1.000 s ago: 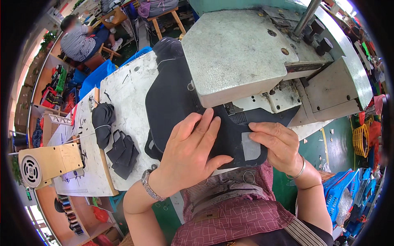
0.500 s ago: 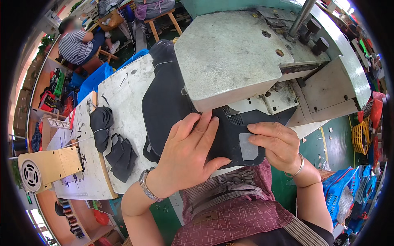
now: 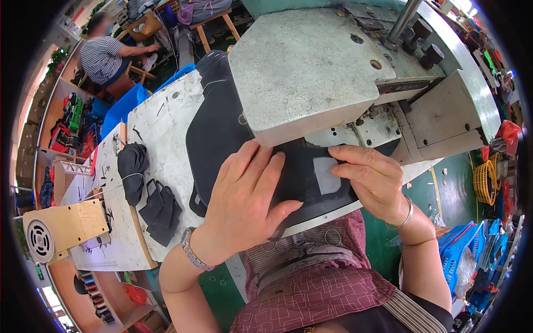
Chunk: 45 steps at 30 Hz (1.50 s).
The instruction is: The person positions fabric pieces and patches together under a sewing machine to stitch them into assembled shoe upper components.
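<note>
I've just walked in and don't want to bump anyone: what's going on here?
A person is handling a black flat piece at a large pale machine, with part of the piece running under the machine's overhanging head. The left hand lies spread on it, and the right hand's fingers touch it by a grey patch. Small black pieces lie on the white table to the left. Behind, someone in a striped top sits.
</note>
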Motion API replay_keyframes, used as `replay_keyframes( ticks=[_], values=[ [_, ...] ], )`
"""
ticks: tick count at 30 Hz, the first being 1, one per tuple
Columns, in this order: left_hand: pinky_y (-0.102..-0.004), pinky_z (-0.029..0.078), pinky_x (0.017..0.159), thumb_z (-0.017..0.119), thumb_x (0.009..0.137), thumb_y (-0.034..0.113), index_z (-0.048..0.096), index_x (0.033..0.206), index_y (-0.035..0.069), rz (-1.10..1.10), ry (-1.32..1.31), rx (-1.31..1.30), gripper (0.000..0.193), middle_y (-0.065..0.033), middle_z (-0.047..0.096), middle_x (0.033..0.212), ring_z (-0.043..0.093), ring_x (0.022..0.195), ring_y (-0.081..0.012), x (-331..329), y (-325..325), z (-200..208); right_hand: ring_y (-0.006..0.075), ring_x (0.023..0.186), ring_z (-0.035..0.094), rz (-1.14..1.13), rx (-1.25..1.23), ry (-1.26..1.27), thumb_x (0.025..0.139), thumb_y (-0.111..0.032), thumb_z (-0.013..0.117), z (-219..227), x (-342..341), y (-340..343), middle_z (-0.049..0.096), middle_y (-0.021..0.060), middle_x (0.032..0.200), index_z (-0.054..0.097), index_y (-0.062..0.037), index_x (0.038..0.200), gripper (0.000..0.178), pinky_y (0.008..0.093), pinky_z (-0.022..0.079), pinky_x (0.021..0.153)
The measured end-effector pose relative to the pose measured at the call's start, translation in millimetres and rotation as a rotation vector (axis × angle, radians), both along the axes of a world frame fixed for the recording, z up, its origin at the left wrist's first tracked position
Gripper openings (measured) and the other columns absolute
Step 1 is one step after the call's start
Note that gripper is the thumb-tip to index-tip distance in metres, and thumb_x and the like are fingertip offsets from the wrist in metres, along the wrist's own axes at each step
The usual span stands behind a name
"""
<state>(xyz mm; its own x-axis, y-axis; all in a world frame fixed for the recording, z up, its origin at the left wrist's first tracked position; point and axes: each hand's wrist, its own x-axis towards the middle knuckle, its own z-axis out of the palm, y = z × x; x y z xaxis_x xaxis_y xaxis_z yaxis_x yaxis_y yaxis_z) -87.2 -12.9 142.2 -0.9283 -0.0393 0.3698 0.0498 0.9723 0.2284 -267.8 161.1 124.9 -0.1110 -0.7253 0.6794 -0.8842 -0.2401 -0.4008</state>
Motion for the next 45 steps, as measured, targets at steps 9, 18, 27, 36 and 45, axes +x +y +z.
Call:
replay_keyframes(
  ticks=[9, 18, 27, 36, 45],
  values=[
    [-0.0456, 0.040, 0.097, 0.077, 0.072, 0.028, 0.057, 0.120, -0.008, 0.094, -0.003, -0.049, 0.063, -0.0179, 0.047, 0.126, 0.044, 0.120, -0.0368, -3.6, -4.2, 4.8, 0.0324, 0.095, 0.069, 0.021, 0.065, 0.012, 0.070, 0.007, 0.067, 1.9, 1.5, -4.1, 0.068, 0.0201, 0.107, 0.067, 0.0044, 0.089, 0.019, 0.0361, 0.058, 0.074],
    [-0.0460, 0.039, 0.096, 0.079, 0.070, 0.031, 0.059, 0.115, -0.006, 0.089, -0.036, 0.024, 0.061, -0.0187, 0.049, 0.123, 0.046, 0.118, -0.0373, -15.6, -21.9, 5.5, 0.0327, 0.097, 0.067, 0.097, 0.125, 0.051, 0.067, 0.003, 0.066, 4.4, 4.0, -8.5, 0.067, 0.0184, 0.110, 0.067, 0.0047, 0.095, 0.028, 0.0379, 0.057, 0.077],
    [-0.0497, 0.030, 0.109, 0.075, 0.077, 0.030, 0.061, 0.119, 0.002, -0.086, -0.145, 0.158, 0.053, -0.0180, 0.052, 0.133, 0.041, 0.131, -0.0367, -34.2, -62.2, 12.0, 0.0288, 0.102, 0.061, 0.109, 0.227, 0.179, 0.069, -0.003, 0.065, 8.6, 13.7, -19.7, 0.067, 0.0140, 0.114, 0.068, 0.0016, 0.099, 0.031, 0.0399, 0.051, 0.083],
    [-0.0425, 0.045, 0.101, 0.075, 0.078, 0.019, 0.067, 0.102, 0.002, -0.132, 0.003, 0.138, 0.030, -0.0115, 0.061, 0.121, 0.053, 0.120, -0.0319, -29.3, -64.8, 3.0, 0.0302, 0.105, 0.058, 0.112, 0.284, 0.120, 0.072, -0.002, 0.064, 11.4, 16.9, -25.7, 0.066, 0.0153, 0.119, 0.066, 0.0010, 0.105, 0.033, 0.0407, 0.047, 0.089],
    [-0.0350, 0.054, 0.087, 0.074, 0.075, 0.008, 0.066, 0.101, 0.001, -0.139, 0.119, -0.070, 0.028, -0.0084, 0.065, 0.105, 0.061, 0.106, -0.0276, -20.4, -44.6, -2.4, 0.0329, 0.107, 0.058, 0.091, 0.275, 0.078, 0.078, 0.000, 0.065, 11.6, 18.1, -26.3, 0.066, 0.0159, 0.119, 0.061, -0.0002, 0.106, 0.028, 0.0428, 0.046, 0.089]
  ],
)
